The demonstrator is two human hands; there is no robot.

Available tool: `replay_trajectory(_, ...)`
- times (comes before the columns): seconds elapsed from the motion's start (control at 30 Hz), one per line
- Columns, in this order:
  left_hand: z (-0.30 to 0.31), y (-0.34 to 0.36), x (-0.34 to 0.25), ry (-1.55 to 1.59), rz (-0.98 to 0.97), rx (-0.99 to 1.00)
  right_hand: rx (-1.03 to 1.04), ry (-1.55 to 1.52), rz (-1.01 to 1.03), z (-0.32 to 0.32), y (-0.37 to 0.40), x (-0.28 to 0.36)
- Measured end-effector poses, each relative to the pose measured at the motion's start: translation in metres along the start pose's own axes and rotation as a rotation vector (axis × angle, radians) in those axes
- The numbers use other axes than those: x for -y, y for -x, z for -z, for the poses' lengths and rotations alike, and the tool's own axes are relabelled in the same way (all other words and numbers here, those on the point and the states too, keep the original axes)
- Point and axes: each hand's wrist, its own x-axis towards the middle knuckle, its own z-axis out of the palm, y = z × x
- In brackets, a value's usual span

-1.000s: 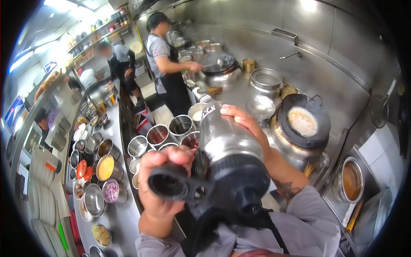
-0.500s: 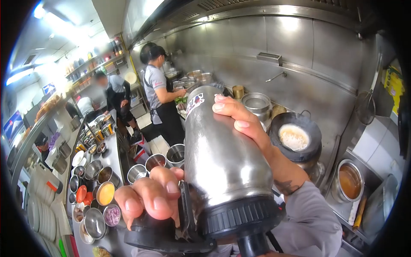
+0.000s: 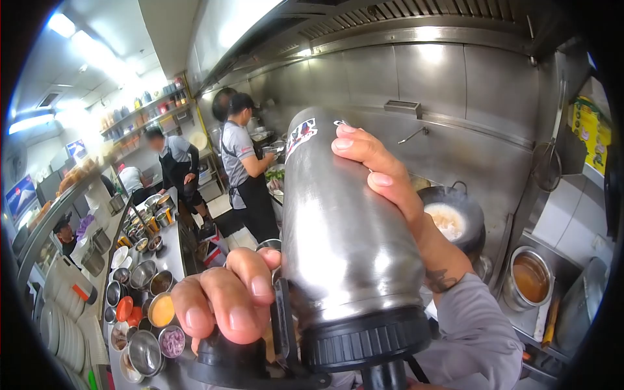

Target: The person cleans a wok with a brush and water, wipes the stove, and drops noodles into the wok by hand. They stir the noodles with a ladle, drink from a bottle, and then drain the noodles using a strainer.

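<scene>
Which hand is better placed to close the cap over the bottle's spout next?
Probably the left. The left hand has its fingers on the open cap, off to one side of the spout, while the right hand steadies the bottle farther up.

Bottle (image 3: 351,227) is held front and centre, with bowls (image 3: 146,353) grouped on the bench (image 3: 168,250) to the left and plates (image 3: 63,335) stacked further left, beyond the bench. To the right, the wok (image 3: 474,224) is seen partly behind the raised forearm (image 3: 445,250), with a pot (image 3: 512,276) of liquid placed further right, below a strainer (image 3: 546,168) hung upright. Two co-workers (image 3: 244,146) are seen behind, left of the bottle, with shelves (image 3: 144,109) mounted at the far left back.
</scene>
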Motion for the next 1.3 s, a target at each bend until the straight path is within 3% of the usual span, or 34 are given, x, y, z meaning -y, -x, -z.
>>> replay_trajectory(0.47, -0.002, -0.007, 0.005, 0.045, -0.046, 0.066, -0.058, 0.052, 0.086, 0.012, -0.014, 0.002)
replay_trajectory(0.83, 0.01, -0.01, 0.002, 0.016, 0.048, 0.115, -0.047, 0.044, 0.092, 0.013, -0.01, -0.004)
replay_trajectory(1.03, -0.007, -0.009, 0.005, 0.05, 0.024, -0.018, -0.058, 0.043, 0.081, 0.013, -0.007, -0.006)
replay_trajectory(1.3, -0.001, -0.007, 0.015, 0.052, -0.063, -0.001, -0.044, 0.024, 0.067, 0.01, -0.005, -0.008)
